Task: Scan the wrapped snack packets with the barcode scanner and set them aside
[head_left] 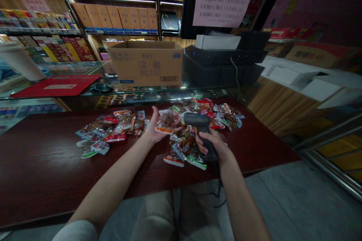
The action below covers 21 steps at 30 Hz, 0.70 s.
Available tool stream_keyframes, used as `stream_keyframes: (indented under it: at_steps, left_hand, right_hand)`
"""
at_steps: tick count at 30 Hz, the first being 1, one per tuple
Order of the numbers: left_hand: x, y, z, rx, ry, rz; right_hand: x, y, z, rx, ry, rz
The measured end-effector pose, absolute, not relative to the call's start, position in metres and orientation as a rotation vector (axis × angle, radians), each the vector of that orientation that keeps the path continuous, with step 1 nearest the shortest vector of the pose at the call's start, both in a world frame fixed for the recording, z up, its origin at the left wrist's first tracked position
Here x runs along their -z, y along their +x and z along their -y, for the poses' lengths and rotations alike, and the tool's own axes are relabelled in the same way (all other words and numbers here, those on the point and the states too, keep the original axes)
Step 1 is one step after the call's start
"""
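Note:
A clear snack packet (166, 120) with an orange lower edge rests across the palm and fingers of my left hand (154, 131), whose thumb points up and away. My right hand (215, 144) is wrapped round the handle of a black barcode scanner (197, 119). The scanner's head is turned left toward the packet, a short gap apart. Beneath and between my hands lies a heap of similar snack packets (183, 150). Another pile of packets (113, 126) is on the left, and more packets (228, 115) lie behind the scanner. The contents look brown.
Everything lies on a dark red wooden table (51, 165). A glass counter behind bears a cardboard box (147, 62), a computer mouse (101, 88), a red mat (60, 85) and a white cup (21, 60). Black equipment (220, 71) stands right of the box. The scanner's cable (219, 188) hangs past the front edge.

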<state>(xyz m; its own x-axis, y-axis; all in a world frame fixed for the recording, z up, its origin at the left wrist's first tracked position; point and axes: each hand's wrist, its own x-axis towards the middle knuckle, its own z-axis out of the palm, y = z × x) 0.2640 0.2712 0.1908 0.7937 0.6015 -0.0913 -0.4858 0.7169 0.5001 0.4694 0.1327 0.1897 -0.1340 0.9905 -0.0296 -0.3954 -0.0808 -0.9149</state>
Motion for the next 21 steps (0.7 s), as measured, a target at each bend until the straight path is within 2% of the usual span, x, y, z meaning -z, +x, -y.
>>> stream_keyframes:
  at_steps: [7, 14, 21]
  left_hand:
    - [-0.189, 0.275, -0.271, -0.715, 0.608, -0.387]
    - [-0.194, 0.276, -0.272, -0.943, 0.660, -0.399]
    - [-0.193, 0.271, -0.277, -0.947, 0.641, -0.385]
  right_hand:
    - [-0.191, 0.468, -0.130, -1.620, -0.888, 1.040]
    - [-0.192, 0.466, -0.132, -1.583, -0.912, 1.019]
    - [-0.193, 0.465, -0.134, -1.571, -0.952, 1.008]
